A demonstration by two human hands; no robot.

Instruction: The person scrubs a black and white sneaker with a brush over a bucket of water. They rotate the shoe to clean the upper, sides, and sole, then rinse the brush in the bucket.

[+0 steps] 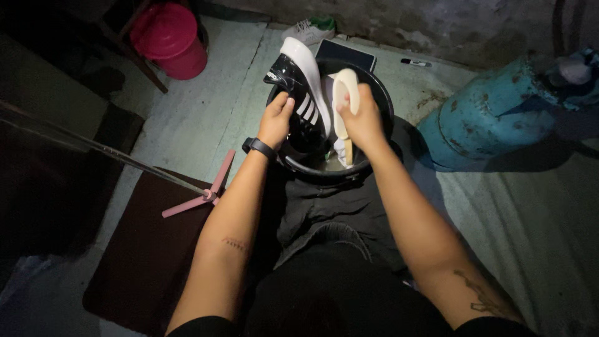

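My left hand (276,118) grips a black sneaker (302,93) with white stripes and a white sole, held tilted over a black bucket (380,93) between my knees. A black band sits on that wrist. My right hand (360,120) is closed on a cream scrubbing brush (344,93) whose head lies against the sneaker's sole. Pale water shows at the bottom of the bucket.
A red bucket (170,39) stands at the back left. A rusty blue gas cylinder (493,115) lies to the right. A pink tripod foot (209,193) with a thin pole crosses the left floor. Behind the black bucket are a white shoe (309,28), a dark flat tablet (346,55) and a marker (415,62).
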